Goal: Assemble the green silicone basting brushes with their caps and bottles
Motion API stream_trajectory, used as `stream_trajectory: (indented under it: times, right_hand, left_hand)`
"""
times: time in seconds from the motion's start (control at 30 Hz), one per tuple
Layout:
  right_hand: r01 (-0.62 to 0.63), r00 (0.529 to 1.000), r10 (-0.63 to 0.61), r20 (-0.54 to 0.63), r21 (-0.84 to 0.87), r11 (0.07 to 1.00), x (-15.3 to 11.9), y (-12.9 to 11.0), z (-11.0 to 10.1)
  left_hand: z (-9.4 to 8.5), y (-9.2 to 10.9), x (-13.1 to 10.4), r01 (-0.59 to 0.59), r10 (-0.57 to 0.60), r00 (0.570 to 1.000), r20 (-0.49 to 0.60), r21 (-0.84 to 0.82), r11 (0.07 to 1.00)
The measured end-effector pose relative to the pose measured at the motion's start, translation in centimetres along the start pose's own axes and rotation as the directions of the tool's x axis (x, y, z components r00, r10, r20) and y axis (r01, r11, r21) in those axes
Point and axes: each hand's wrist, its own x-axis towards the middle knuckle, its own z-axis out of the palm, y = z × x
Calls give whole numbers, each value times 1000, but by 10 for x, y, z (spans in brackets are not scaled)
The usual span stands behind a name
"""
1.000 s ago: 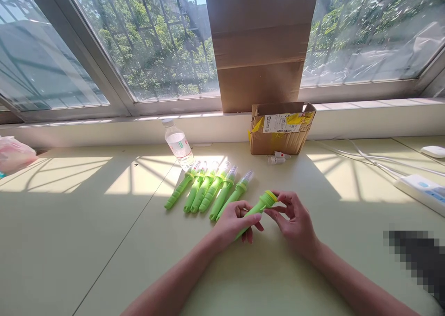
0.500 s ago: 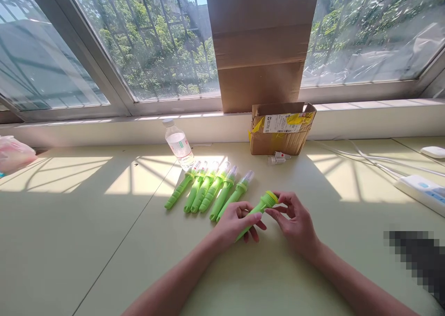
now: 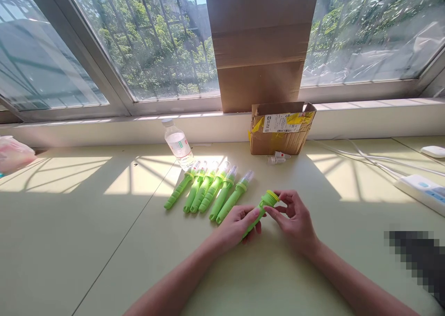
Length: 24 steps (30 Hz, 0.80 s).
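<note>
Tilted over the table, a green flashlight-shaped plastic handle [image 3: 268, 200] has a flared, ridged end with a yellow-green rim, pointing up and right. My left hand [image 3: 236, 225] is closed around its lower part, the thumb lying along the top. At the flared end, my right hand [image 3: 294, 221] pinches the handle near the rim between thumb and fingers; some fingertips are hidden behind it. Several similar green handles with clear caps [image 3: 208, 190] lie side by side left of my hands. The closest one [image 3: 233, 200] lies just beyond my left hand.
Behind the handles stands a clear bottle [image 3: 179, 144] with a white cap. A taped cardboard box [image 3: 278, 130] sits against the sill, with small clear plastic pieces [image 3: 278, 158] before it. A white power strip [image 3: 424, 190] and cables are at right, a pinkish plastic bag [image 3: 15, 153] at far left.
My left hand has slid slightly up the handle, and its spread fingers have curled around it. The right hand stays almost in place at the flared end.
</note>
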Motion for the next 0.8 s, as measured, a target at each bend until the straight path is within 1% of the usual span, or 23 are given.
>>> stream_trajectory:
  times: [0.13, 0.27, 0.4, 0.53, 0.67, 0.8]
  right_hand:
    - [-52, 999, 52, -11, 43, 998, 1, 1, 1]
    - [-65, 997, 67, -29, 49, 997, 0, 3, 1]
    - [-35, 999, 36, -34, 16, 999, -1, 3, 2]
    - [4, 1000, -5, -9, -46, 999, -2, 0, 2]
    - [-2, 1000, 3, 8, -66, 998, -2, -2, 2]
    - [-28, 1000, 28, -2, -80, 996, 0, -1, 1]
  left_hand:
    - [1, -1, 1, 11, -9, 999, -33, 43, 999]
    - [1, 0, 2, 22, -20, 999, -36, 46, 999]
    - [0, 1, 1, 31, -29, 999, -42, 35, 999]
    - [-1, 0, 0, 58, -55, 995, -82, 40, 998]
    - [0, -3, 1, 54, -56, 994, -98, -18, 998]
    - [0, -4, 2, 45, -52, 993, -104, -65, 997]
